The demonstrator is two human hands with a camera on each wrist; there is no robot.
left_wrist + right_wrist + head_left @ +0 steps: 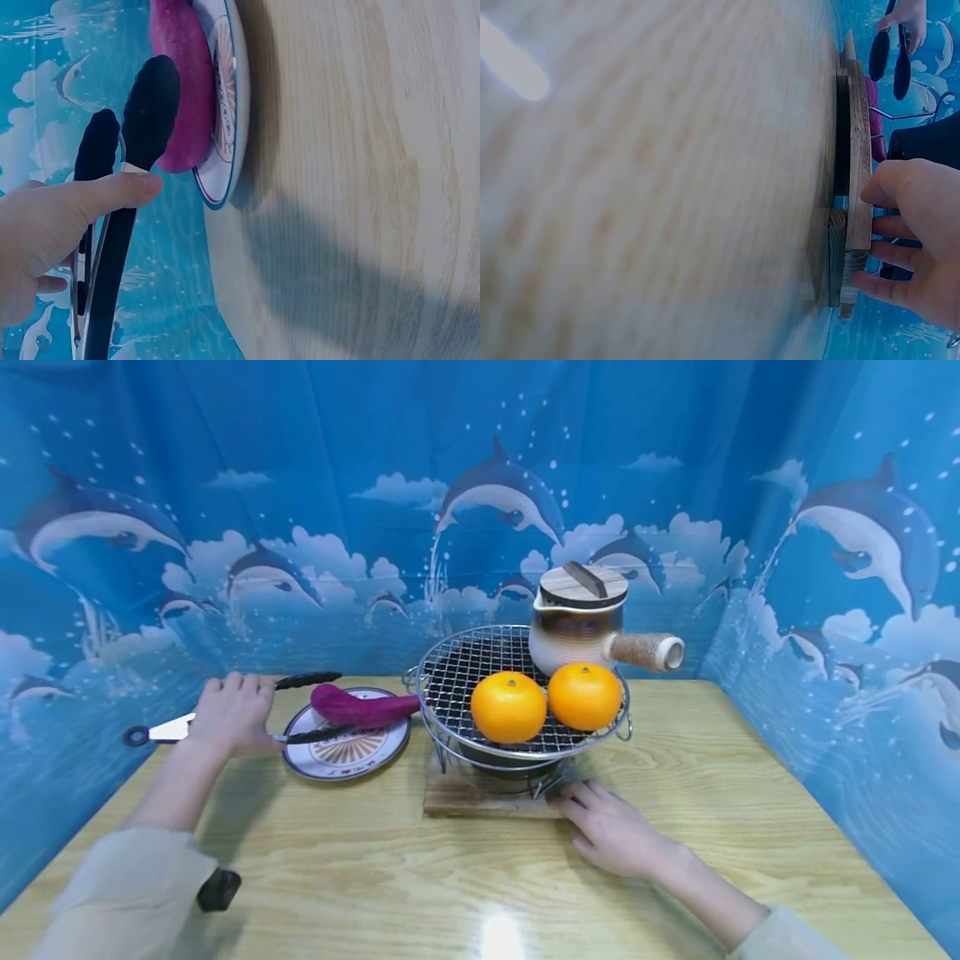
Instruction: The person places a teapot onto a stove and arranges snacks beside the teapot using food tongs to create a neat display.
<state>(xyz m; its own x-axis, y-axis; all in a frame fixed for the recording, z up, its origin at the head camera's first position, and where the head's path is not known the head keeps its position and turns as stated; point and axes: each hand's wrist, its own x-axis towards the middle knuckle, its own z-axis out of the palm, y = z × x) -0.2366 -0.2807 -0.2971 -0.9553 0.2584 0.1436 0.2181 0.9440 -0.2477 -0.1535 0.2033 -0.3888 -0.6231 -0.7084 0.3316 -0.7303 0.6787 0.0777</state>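
My left hand (238, 710) grips a pair of tongs (318, 734) with black tips, the two arms spread apart. Between and beside the tips lies a long purple sweet potato (363, 707) on a round patterned plate (300, 757). In the left wrist view the thumb presses one arm of the tongs (112, 270), and the tips stand beside the sweet potato (193, 82); contact is unclear. My right hand (617, 831) rests its fingertips at the right front corner of a wooden board (480, 800) under a round grill. The right wrist view shows these fingers (891, 289) along the board's edge.
On the wire grill (465, 664) sit two oranges (508, 708) and a lidded clay teapot (567, 639), its wrapped handle pointing right past the rim. The grill's rim stands close to the plate. Blue dolphin curtains (390, 435) enclose the wooden table (360, 868).
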